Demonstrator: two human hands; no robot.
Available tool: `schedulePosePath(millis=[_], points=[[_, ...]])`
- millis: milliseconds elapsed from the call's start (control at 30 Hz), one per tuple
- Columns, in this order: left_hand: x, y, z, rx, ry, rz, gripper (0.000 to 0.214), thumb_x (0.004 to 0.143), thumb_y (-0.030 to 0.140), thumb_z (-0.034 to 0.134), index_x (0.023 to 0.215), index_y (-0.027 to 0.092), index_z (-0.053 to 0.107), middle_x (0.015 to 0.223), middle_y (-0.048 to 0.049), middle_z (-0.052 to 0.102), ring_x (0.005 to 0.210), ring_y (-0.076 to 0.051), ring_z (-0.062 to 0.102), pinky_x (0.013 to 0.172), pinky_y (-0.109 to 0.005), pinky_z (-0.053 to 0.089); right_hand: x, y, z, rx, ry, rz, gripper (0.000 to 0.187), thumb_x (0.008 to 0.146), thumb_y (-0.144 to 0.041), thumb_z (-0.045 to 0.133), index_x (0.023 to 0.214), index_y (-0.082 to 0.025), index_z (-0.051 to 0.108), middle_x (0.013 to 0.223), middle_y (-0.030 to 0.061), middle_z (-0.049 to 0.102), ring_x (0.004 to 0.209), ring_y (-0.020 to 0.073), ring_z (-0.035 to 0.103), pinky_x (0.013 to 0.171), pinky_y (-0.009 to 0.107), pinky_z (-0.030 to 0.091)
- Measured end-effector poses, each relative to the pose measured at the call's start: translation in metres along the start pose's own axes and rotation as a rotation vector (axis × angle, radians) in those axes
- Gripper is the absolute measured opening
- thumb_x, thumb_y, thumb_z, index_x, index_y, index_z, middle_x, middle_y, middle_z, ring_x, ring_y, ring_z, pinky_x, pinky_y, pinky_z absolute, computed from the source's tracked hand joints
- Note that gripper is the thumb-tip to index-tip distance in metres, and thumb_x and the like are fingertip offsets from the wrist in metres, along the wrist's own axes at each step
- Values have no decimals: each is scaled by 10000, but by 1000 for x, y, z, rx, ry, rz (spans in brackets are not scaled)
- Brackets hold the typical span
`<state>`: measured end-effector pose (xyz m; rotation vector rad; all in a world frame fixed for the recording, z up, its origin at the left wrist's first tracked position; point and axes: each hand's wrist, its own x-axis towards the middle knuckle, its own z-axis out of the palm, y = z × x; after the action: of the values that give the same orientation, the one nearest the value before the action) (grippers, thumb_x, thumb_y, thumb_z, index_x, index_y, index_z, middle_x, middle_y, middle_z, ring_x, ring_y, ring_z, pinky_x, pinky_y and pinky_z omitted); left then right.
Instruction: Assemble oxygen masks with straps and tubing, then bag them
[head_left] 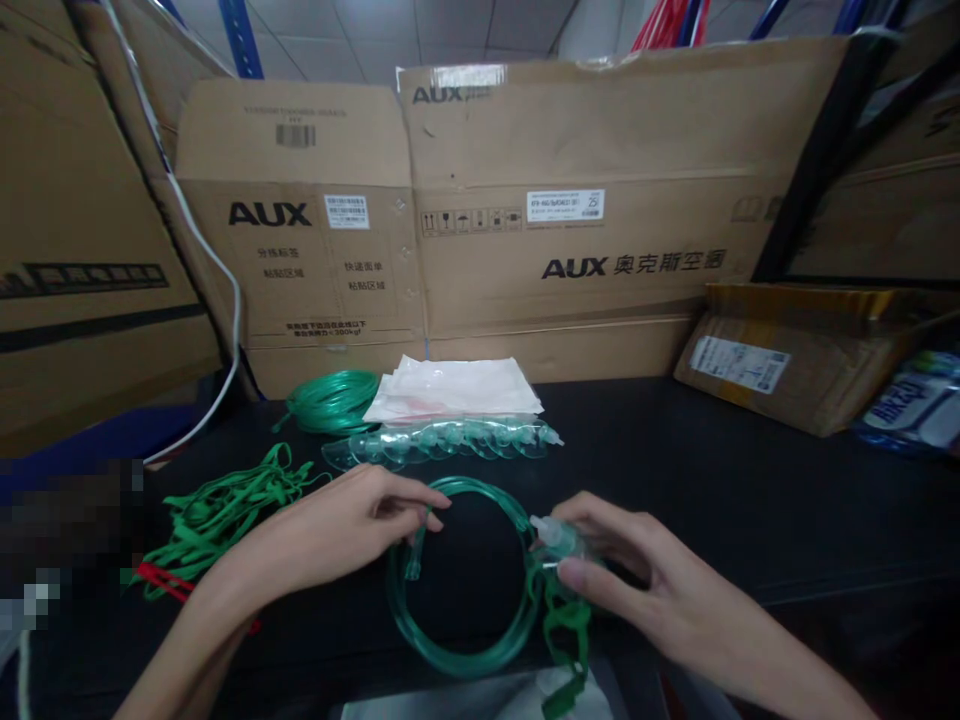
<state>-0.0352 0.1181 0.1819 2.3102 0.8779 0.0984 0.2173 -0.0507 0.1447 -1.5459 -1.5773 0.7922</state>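
A coil of clear green tubing (pixel 469 662) lies on the black table in front of me. My left hand (pixel 379 515) is closed at the coil's upper left, with thumb and fingers pinching the tubing near its free end. The tubing's end connector (pixel 412 570) hangs just below those fingers. My right hand (pixel 626 555) is closed around a clear green oxygen mask (pixel 561 540) at the coil's right side, its whitish nozzle pointing left. From the mask hangs a green strap (pixel 571 640). Much of the mask is hidden by my right fingers.
Behind the coil lie a row of clear masks (pixel 450 438), a stack of white bags (pixel 457 388) and another tubing coil (pixel 334 400). Green straps (pixel 225 505) are heaped at left. Cardboard (pixel 480 250) walls the back; a carton (pixel 787 350) stands at right.
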Motion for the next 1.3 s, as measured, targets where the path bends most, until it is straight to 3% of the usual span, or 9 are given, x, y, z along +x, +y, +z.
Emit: schedulePosePath(millis=[133,233,300,400,567,700,933,1167,1300], points=[[-9,-5,-5,37,16,-8,339,980,419,538,1229,360,759,1154,63,793,1083,-219,717,865,-239,514,3,-1,-20,130,122,0,357,922,-552,662,1088,-236,661,959,20,715,912,204,693,783,280,568],[-11,-6,-6,8,-1,5,377,968,506,559,1258,355,745,1215,43,775,1159,-247,696,917,-255,514,4,-8,-36,84,220,-53,344,887,-534,715,1066,-243,679,979,17,732,920,200,700,786,269,569],[-9,-5,-6,-12,-11,32,377,956,526,575,1227,337,758,1186,27,785,1127,-239,710,910,-250,517,6,-15,-44,18,269,-102,342,854,-519,757,1062,-254,700,997,11,752,941,207,712,809,272,567],[-2,-2,-3,-36,8,79,299,937,474,605,1046,269,794,970,4,811,930,-210,745,796,-232,531,11,-23,-48,-93,301,-140,386,822,-505,790,1125,-274,727,1088,10,779,1004,239,724,837,297,570],[8,6,2,-132,132,90,245,928,348,565,843,192,734,782,-6,777,662,-155,714,619,-215,531,25,-19,-29,-254,227,-177,365,863,-454,767,1161,-242,755,1167,44,784,1099,298,713,931,367,554],[11,9,3,-122,211,84,304,941,436,569,839,188,712,787,-9,783,567,-136,686,533,-211,504,32,-16,-7,-275,144,-232,290,912,-411,724,1142,-237,759,1126,52,781,1070,285,716,934,361,540],[12,8,2,-120,234,95,326,942,470,586,848,181,704,780,-4,785,542,-134,679,511,-206,496,33,-18,7,-270,61,-196,318,920,-417,716,1190,-251,737,1120,25,769,1032,247,704,903,321,514],[11,8,4,-108,213,113,354,967,500,560,860,190,695,780,10,773,513,-122,635,516,-219,453,38,-22,13,-258,84,-226,256,923,-381,719,1124,-228,755,1129,55,783,1027,260,717,907,332,518],[10,9,5,1,255,160,355,948,543,600,871,228,744,664,38,660,592,-136,578,566,-239,377,40,-20,14,-252,124,-228,257,919,-364,721,1128,-218,747,1127,60,786,1026,263,720,905,336,524]])
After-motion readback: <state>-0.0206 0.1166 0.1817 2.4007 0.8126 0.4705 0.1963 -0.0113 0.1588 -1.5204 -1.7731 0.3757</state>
